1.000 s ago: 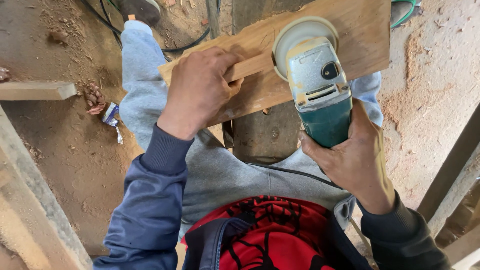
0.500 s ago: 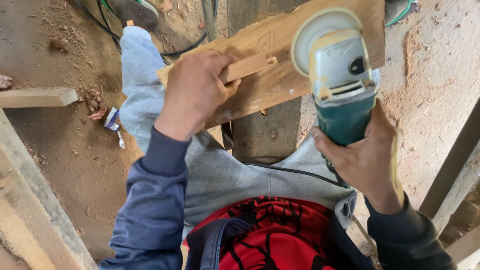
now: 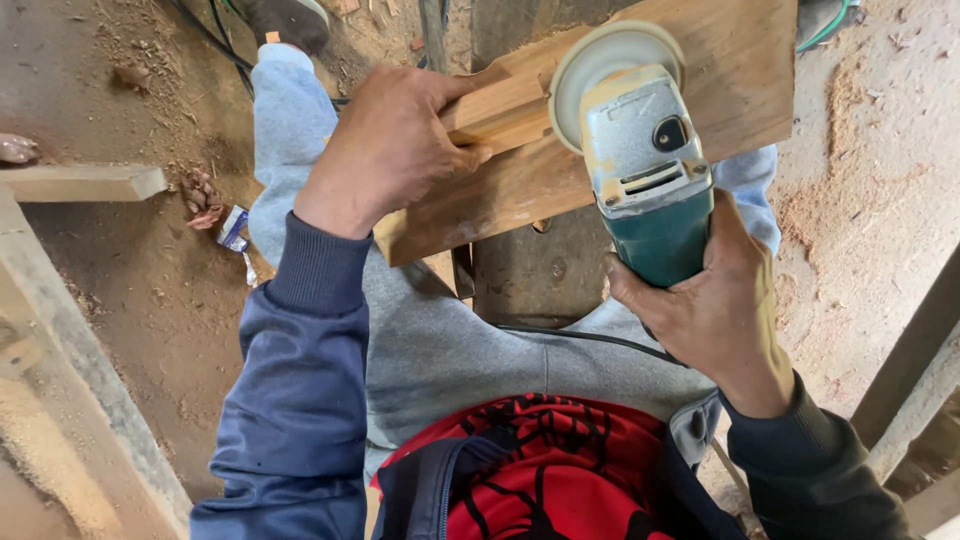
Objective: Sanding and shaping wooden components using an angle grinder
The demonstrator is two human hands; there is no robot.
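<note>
My left hand (image 3: 385, 150) grips a small wooden stick (image 3: 497, 108) and presses it flat on a wooden board (image 3: 740, 75) that lies across my lap. My right hand (image 3: 712, 305) holds a green and grey angle grinder (image 3: 645, 165) by its body. The grinder's round sanding disc (image 3: 600, 55) meets the stick's right end on the board. My grey trouser legs show below the board.
A dark wooden beam (image 3: 525, 265) runs under the board between my knees. Black and green cables (image 3: 215, 35) lie on the sawdust-covered dirt floor. Timber pieces (image 3: 80, 182) sit at the left, and more planks lean at the right edge (image 3: 915, 350).
The grinder swung right off the stick, then came back left onto its end. My left hand shifted up and the stick now shows a second face.
</note>
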